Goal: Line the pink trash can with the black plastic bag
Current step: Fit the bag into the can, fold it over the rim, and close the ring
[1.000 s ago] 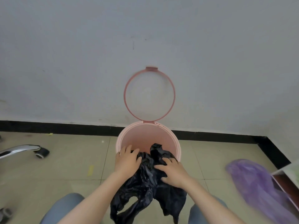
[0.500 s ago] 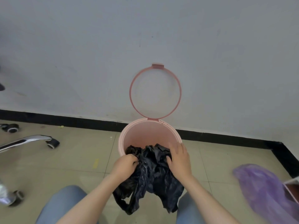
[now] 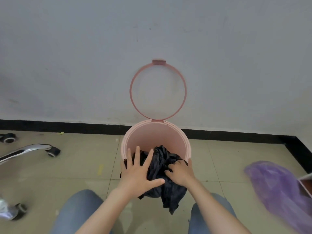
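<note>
The pink trash can (image 3: 157,137) stands on the tiled floor against the wall, its ring lid (image 3: 183,92) flipped up against the wall. A crumpled black plastic bag (image 3: 162,168) lies bunched over the can's near rim, partly inside, with its tail hanging down the front outside. My left hand (image 3: 137,173) lies flat on the bag's left side with fingers spread. My right hand (image 3: 180,172) has its fingers curled into the bag at the near right rim.
A chrome chair leg with castors (image 3: 33,150) reaches in from the left, and another castor (image 3: 18,211) is at lower left. A purple plastic bag (image 3: 280,191) lies blurred at the right. My knees in blue jeans (image 3: 79,211) frame the can. Black skirting (image 3: 67,127) runs along the wall.
My left hand has opened from a grip to a flat spread palm on the bag. My right hand has dropped from the far rim to the near right rim, gripping the bag.
</note>
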